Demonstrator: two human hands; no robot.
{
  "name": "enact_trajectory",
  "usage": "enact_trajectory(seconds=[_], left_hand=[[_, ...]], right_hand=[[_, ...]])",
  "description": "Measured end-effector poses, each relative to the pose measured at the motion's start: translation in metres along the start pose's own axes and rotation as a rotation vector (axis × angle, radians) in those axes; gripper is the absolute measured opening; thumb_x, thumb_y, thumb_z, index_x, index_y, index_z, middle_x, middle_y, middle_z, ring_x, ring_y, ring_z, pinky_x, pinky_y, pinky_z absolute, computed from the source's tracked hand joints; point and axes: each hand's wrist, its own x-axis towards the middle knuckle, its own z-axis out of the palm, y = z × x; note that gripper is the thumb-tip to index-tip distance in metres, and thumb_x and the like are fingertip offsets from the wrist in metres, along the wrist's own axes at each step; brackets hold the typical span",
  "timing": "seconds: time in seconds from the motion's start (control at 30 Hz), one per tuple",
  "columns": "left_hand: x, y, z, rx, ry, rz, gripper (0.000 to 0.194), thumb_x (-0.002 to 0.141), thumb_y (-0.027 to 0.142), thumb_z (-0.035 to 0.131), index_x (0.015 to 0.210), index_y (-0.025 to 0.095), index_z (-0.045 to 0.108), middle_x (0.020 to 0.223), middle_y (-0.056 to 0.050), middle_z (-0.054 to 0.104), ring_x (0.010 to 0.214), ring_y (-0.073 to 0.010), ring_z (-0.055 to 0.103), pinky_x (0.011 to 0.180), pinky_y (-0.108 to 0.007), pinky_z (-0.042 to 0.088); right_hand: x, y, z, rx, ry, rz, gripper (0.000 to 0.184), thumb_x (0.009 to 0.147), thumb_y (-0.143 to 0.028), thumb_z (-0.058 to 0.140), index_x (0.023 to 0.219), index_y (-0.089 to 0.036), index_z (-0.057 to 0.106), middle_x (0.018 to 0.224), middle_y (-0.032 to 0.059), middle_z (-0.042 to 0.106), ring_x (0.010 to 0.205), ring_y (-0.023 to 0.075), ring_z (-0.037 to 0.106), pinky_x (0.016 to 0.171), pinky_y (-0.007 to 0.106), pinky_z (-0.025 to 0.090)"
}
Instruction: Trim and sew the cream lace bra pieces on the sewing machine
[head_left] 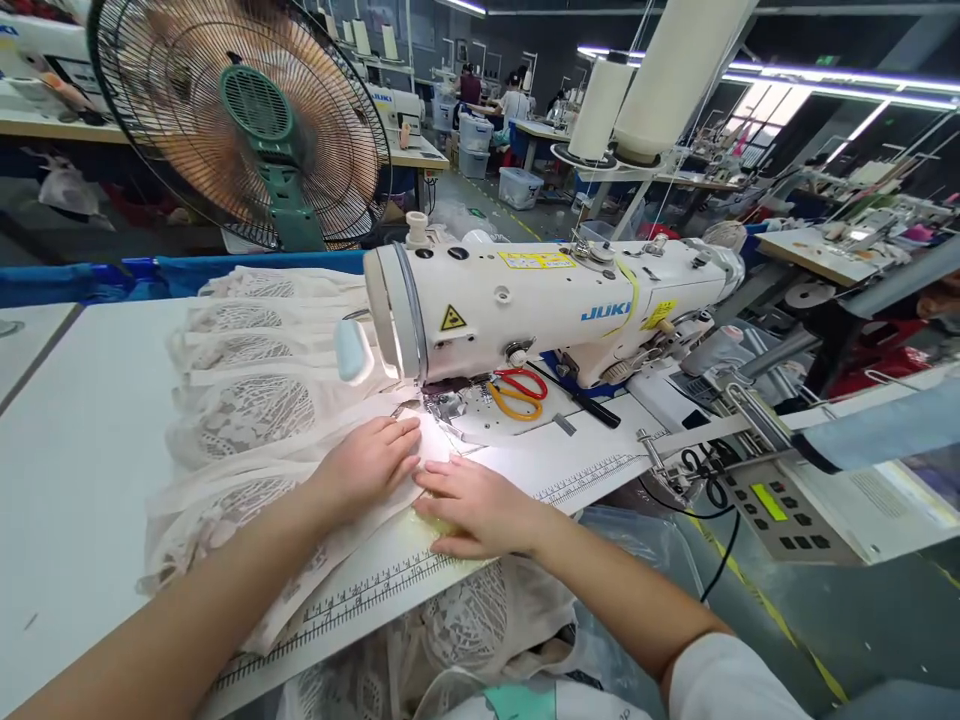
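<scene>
A white JUKI sewing machine [480, 300] stands on the table, its needle area just beyond my hands. Off-white lace fabric [255, 415] lies in a row of gathered pieces to the left and runs under the machine head. My left hand [367, 462] rests flat on this fabric near the presser foot, fingers close together and the thumb hidden. Close beside it, my right hand [480, 508] lies on the fabric's near edge with its fingers spread. Scissors [520, 392] with red and orange handles lie on the machine bed, right of the needle.
Printed ruler markings [375, 585] run along the table's front edge. More lace fabric [472, 620] hangs below it. A large fan [255, 120] stands behind left; thread cones [600, 105] rise behind the machine. A control box [787, 510] sits at right.
</scene>
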Motion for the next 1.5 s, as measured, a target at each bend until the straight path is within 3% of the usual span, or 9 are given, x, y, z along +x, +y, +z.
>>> enact_trajectory(seconds=[0.13,0.3,0.53,0.73,0.97,1.3,1.5], left_hand=[[-0.001,0.002,0.0,-0.006,-0.005,-0.009,0.048,0.091,0.039,0.029,0.112,0.014,0.065,0.119,-0.014,0.065,0.105,-0.027,0.059,0.093,-0.042,0.047],[0.003,-0.003,0.007,-0.016,-0.013,-0.066,0.047,0.09,0.038,0.032,0.118,0.014,0.061,0.128,-0.014,0.06,0.121,-0.0282,0.052,0.103,-0.043,0.042],[0.011,-0.002,0.003,-0.002,-0.061,-0.086,0.05,0.091,0.041,0.029,0.12,0.013,0.059,0.131,-0.016,0.057,0.122,-0.0285,0.051,0.101,-0.042,0.042],[0.009,-0.001,-0.009,-0.011,-0.112,-0.037,0.044,0.088,0.044,0.035,0.101,0.015,0.066,0.127,-0.013,0.061,0.109,-0.0304,0.057,0.092,-0.044,0.046],[0.016,-0.004,-0.007,-0.008,-0.115,-0.051,0.05,0.089,0.046,0.036,0.119,0.014,0.059,0.13,-0.013,0.059,0.118,-0.0304,0.052,0.098,-0.044,0.043],[0.018,0.001,-0.007,0.031,-0.111,-0.079,0.053,0.091,0.041,0.029,0.121,0.007,0.057,0.133,-0.02,0.054,0.118,-0.0313,0.052,0.098,-0.044,0.043],[0.014,0.0,-0.007,0.053,-0.124,-0.064,0.051,0.092,0.042,0.03,0.12,0.011,0.058,0.132,-0.016,0.056,0.12,-0.0297,0.052,0.1,-0.043,0.043]], right_hand=[[0.002,0.002,-0.001,0.066,-0.023,-0.032,0.041,0.09,-0.046,0.049,0.114,-0.014,0.057,0.124,0.0143,0.058,0.129,0.0237,0.042,0.105,0.043,0.034],[0.004,0.004,0.002,0.079,0.032,0.084,0.045,0.085,-0.045,0.056,0.117,-0.013,0.055,0.134,0.0171,0.052,0.131,0.026,0.041,0.108,0.044,0.033],[0.005,0.004,0.004,0.071,0.088,0.165,0.047,0.085,-0.045,0.057,0.119,-0.013,0.055,0.135,0.016,0.052,0.131,0.0283,0.041,0.109,0.044,0.033],[0.003,0.004,0.003,0.097,0.095,0.085,0.041,0.085,-0.045,0.056,0.11,-0.013,0.059,0.121,0.0146,0.062,0.117,0.0246,0.053,0.105,0.043,0.036],[0.003,0.003,0.004,0.084,0.14,0.122,0.04,0.085,-0.042,0.055,0.112,-0.012,0.059,0.124,0.0157,0.061,0.121,0.0248,0.052,0.106,0.042,0.036],[0.004,0.006,0.008,0.051,0.175,0.164,0.04,0.084,-0.042,0.058,0.11,-0.012,0.061,0.126,0.0158,0.06,0.124,0.0271,0.05,0.105,0.043,0.039],[0.003,0.005,0.008,0.041,0.197,0.133,0.038,0.084,-0.041,0.057,0.108,-0.011,0.062,0.123,0.0143,0.062,0.122,0.0285,0.052,0.104,0.044,0.04]])
